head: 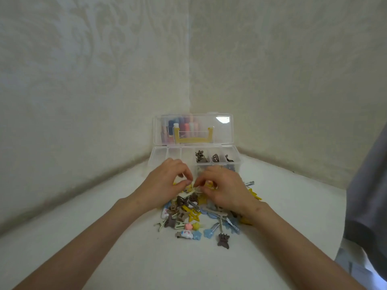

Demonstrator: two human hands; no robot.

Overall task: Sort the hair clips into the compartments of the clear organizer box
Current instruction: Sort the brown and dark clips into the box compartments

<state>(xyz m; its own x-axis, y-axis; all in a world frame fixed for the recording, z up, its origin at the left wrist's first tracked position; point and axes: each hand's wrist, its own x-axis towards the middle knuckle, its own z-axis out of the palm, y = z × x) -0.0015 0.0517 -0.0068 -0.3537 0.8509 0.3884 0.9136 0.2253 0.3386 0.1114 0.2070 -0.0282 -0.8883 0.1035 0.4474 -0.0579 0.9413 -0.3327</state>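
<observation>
A clear organizer box (160, 155) stands open in the corner, its lid (224, 132) upright. Brown claw clips (200, 157) lie in its back right compartments; the left ones look empty. In front of it lies a heap of hair clips (194, 214): yellow stars, blue, brown and metal ones. Both hands hover over the far edge of the heap. My left hand (165, 183) and my right hand (226, 189) pinch a pale yellow clip (191, 188) between their fingertips. A second yellow piece shows under the right fingers.
The white surface (104, 237) meets patterned walls at left and right behind the box. Coloured items and a yellow handle (193, 138) show through the lid. Grey fabric (368, 195) hangs at the right edge. A brown claw clip (223, 240) lies nearest me.
</observation>
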